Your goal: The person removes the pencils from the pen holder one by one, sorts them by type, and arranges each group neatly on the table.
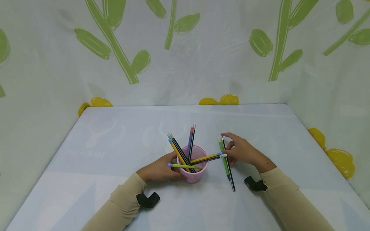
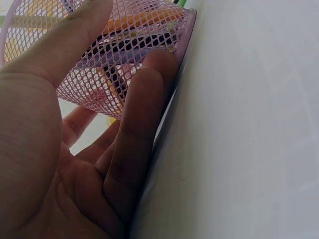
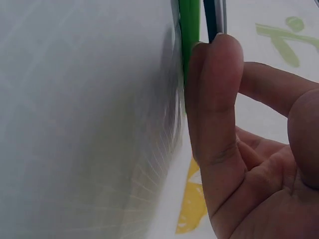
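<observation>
A pink mesh pencil cup (image 1: 194,177) stands on the table, holding several pencils (image 1: 180,150) that lean different ways. My left hand (image 1: 162,168) grips the cup from its left side, thumb and fingers around the mesh wall (image 2: 144,35). To the right of the cup, a black pencil (image 1: 230,175) and a green pencil (image 1: 225,165) lie side by side. My right hand (image 1: 244,150) holds the black pencil near its eraser end with curled fingers. In the right wrist view the fingertips (image 3: 227,55) meet the black pencil, close beside the green pencil (image 3: 189,30).
The white table (image 1: 115,128) reaches a wall (image 1: 179,77) printed with green plants and yellow shapes. Pencils with yellow and black barrels (image 1: 206,158) jut rightward over the cup's rim, near the right thumb. Black bands (image 1: 148,200) show at both wrists.
</observation>
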`<state>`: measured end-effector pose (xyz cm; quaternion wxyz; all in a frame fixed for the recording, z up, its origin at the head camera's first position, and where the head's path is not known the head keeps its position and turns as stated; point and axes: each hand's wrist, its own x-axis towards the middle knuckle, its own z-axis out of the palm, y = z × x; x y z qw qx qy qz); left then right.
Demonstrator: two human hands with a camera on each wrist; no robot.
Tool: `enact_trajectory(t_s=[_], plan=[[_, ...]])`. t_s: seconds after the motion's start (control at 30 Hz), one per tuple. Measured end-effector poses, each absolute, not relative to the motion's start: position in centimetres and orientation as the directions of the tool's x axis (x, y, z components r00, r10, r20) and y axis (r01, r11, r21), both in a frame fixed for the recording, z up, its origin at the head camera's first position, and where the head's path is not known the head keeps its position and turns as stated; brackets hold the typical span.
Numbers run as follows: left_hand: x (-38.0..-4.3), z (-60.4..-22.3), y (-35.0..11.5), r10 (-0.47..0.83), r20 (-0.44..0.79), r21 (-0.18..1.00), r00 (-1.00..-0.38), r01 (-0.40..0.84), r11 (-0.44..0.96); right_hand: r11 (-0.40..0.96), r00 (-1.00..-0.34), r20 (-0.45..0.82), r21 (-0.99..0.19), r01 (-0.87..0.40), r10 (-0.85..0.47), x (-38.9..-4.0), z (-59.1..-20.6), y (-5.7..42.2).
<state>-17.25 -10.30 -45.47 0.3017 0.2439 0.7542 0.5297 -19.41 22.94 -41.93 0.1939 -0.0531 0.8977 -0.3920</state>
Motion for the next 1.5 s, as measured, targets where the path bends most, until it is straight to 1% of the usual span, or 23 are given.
enact_trajectory(t_s=[0.07, 0.3, 0.57, 0.83, 1.2, 1.5], plan=[[-17.2, -45.6, -10.3, 0.691, -0.204, 0.948, -0.693, 0.035, 0.315, 0.688, -0.916, -0.310, -0.724, 0.054, -0.254, -19.4, -42.0, 23.0], [-17.3, -45.4, -10.3, 0.672, -0.212, 0.943, -0.710, 0.032, 0.332, 0.694, -0.917, -0.291, -0.720, 0.022, -0.273, -19.2, -41.4, 23.1], [-17.3, -45.5, -10.4, 0.666, -0.217, 0.938, -0.713, 0.036, 0.345, 0.676, -0.913, -0.291, -0.737, 0.023, -0.286, -19.3, -40.7, 23.0], [-17.1, -45.4, -10.8, 0.673, -0.205, 0.948, -0.710, 0.027, 0.317, 0.662, -0.914, -0.280, -0.749, 0.019, -0.292, -19.6, -40.0, 23.5], [-17.3, -45.3, -10.4, 0.677, -0.199, 0.938, -0.708, 0.061, 0.340, 0.691, -0.928, -0.274, -0.722, 0.025, -0.253, -19.6, -39.8, 26.0], [-17.3, -45.3, -10.2, 0.675, -0.198, 0.939, -0.711, 0.058, 0.338, 0.726, -0.920, -0.315, -0.686, 0.051, -0.233, -19.5, -40.2, 28.2]])
